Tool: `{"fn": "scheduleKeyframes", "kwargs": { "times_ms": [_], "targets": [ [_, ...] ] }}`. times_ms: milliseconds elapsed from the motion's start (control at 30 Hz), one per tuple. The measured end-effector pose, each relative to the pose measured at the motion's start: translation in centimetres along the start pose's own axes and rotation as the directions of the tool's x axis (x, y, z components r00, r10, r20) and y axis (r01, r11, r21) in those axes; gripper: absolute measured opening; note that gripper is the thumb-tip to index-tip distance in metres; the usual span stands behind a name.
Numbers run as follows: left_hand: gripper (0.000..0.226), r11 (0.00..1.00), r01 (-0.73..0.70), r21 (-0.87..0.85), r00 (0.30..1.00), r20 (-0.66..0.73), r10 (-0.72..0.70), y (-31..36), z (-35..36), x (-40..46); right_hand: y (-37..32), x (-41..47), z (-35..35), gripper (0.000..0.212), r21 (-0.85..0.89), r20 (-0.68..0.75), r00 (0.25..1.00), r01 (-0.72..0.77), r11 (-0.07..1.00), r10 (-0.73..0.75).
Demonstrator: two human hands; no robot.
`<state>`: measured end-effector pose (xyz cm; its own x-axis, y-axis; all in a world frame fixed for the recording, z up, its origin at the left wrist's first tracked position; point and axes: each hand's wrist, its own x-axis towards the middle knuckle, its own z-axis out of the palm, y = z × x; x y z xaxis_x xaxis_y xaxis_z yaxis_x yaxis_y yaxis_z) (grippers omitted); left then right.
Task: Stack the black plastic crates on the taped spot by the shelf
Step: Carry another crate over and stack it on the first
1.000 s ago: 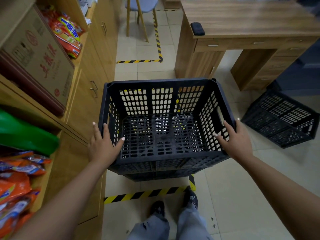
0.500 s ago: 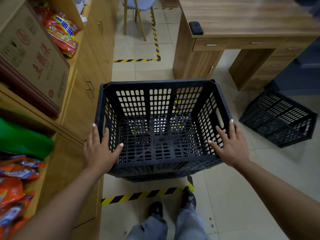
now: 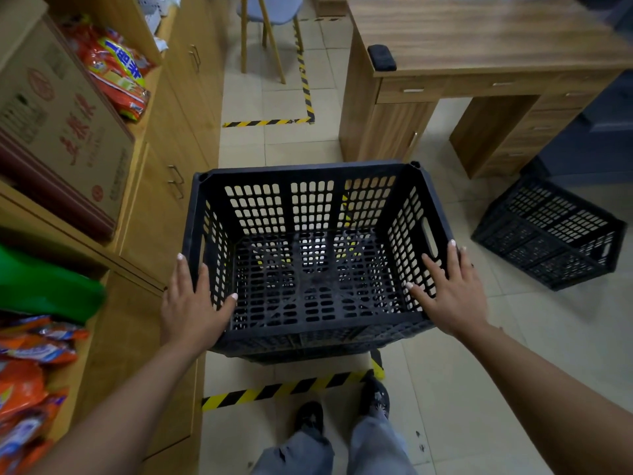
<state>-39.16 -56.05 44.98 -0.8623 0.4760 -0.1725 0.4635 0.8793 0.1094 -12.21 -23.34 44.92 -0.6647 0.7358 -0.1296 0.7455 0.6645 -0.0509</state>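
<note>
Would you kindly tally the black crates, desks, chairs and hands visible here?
Black crates: 2, the top crate under the hands and the floor crate; any beneath the top one is hidden.
Desk: 1
Chair: 1
Hands: 2, left hand, right hand
Total: 6

we see an upright, empty black crate (image 3: 318, 258) sitting atop another, inside yellow-black floor tape (image 3: 284, 389). a third crate (image 3: 548, 234) lies tipped at three o'clock.

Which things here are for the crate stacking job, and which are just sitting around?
For the job:
top crate, both hands on it
crate under it
loose crate on the floor
striped tape
left hand
right hand

Just around:
desk
chair
cardboard box
snack bags
green bag
</note>
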Motion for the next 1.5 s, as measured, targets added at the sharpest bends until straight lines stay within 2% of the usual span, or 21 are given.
{"fn": "scheduleKeyframes", "kwargs": {
  "times_ms": [133,300,733,967,1067,1233,1367,1500],
  "targets": [
    [0.085,1.0,0.002,-0.022,1.0,0.004,-0.002,0.1,0.0,-0.3,0.3,-0.4,0.4,0.1,-0.025,0.016,1.0,0.005,1.0,-0.004],
    [0.08,0.999,0.035,-0.042,0.999,0.011,-0.034,0.5,-0.2,0.0,0.5,0.1,0.6,0.092,-0.032,0.02,1.0,-0.008,0.999,0.009],
    [0.071,0.997,0.062,-0.048,0.998,0.03,-0.061,0.9,-0.2,0.1,0.5,0.3,0.2,0.087,-0.016,0.021,1.0,-0.01,1.0,0.01],
    [0.071,0.999,0.041,-0.025,0.998,0.058,-0.04,0.9,-0.3,-0.2,0.7,0.6,0.1,0.094,-0.056,0.061,0.998,-0.006,0.998,0.009],
    [0.071,1.0,0.009,0.003,0.998,0.054,-0.009,0.8,-0.3,-0.3,0.8,0.5,-0.4,0.098,-0.014,0.085,0.996,0.021,1.0,-0.02],
    [0.084,0.998,0.056,-0.003,0.996,0.073,-0.055,1.7,0.1,-2.1,2.0,0.0,-1.4,0.105,0.07,0.148,0.981,0.119,0.99,-0.128],
    [0.108,0.999,0.032,0.004,0.995,0.099,-0.033,2.6,0.2,-4.2,4.1,-1.3,-1.4,0.1,0.028,0.21,0.947,0.243,0.97,-0.243],
    [0.111,0.999,0.003,0.036,0.993,0.119,-0.008,2.5,0.4,-5.4,4.6,-1.2,-1.5,0.106,-0.006,0.238,0.919,0.327,0.945,-0.316]
  ]
}}
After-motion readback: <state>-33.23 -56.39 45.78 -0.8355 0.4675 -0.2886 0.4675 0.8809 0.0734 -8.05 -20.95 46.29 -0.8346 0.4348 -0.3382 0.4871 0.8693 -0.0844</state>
